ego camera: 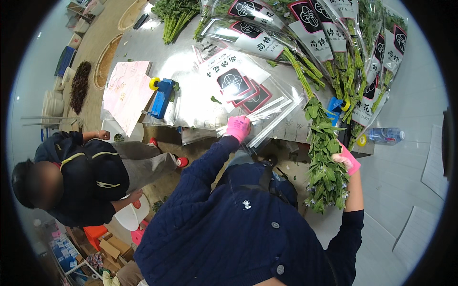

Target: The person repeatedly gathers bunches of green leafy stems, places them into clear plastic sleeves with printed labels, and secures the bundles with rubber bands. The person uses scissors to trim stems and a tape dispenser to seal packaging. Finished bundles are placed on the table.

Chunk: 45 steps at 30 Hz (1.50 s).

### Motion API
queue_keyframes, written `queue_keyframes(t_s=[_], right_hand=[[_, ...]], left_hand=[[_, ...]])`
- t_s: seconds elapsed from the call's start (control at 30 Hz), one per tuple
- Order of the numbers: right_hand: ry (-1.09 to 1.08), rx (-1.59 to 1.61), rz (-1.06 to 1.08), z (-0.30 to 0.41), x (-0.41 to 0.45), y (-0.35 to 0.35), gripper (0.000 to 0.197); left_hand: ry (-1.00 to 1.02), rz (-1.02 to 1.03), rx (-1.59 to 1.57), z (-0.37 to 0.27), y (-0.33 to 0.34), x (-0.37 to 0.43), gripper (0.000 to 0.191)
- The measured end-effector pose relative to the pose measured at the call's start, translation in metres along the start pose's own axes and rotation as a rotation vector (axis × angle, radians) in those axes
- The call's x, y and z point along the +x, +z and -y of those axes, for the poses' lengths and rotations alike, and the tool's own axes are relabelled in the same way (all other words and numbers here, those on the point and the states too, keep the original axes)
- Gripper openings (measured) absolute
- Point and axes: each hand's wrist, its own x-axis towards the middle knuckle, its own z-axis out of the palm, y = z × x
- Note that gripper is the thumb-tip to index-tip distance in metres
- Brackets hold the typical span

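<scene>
My right hand, in a pink glove with bare fingertips showing, grips a leafy bunch of cut flowers with small pale-blue blooms. The bunch hangs head down past the table's front edge, its bare stems pointing up across the tabletop. My left hand, also pink-gloved, is closed at the white-striped edge of the clear plastic flower sleeves. These sleeves lie in a loose stack, printed with black-and-pink labels. Its fingertips are partly hidden.
Wrapped bunches fill the metal table's far right. An unwrapped bunch lies far left. Blue tape dispensers sit on both sides, near a pink board and a water bottle. A co-worker stands left.
</scene>
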Motion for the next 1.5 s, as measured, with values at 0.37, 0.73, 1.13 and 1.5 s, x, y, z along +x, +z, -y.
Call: queue_keyframes(t_s=[0.37, 0.73, 1.13, 1.5], right_hand=[[0.437, -0.058, 0.005, -0.008, -0.010, 0.001, 0.066], [0.339, -0.424, 0.026, -0.011, -0.007, -0.002, 0.091], [0.220, -0.720, 0.015, -0.073, 0.111, -0.103, 0.079], [0.379, -1.051, 0.420, -0.111, 0.243, 0.152, 0.077]], left_hand=[[-0.322, 0.062, -0.423, 0.006, -0.057, 0.014, 0.026], [-0.241, -0.235, -0.379, 0.014, -0.032, 0.032, 0.035], [-0.220, -0.076, -0.211, -0.004, 0.006, -0.006, 0.014], [-0.656, -0.327, -0.444, -0.019, 0.040, -0.016, 0.016]])
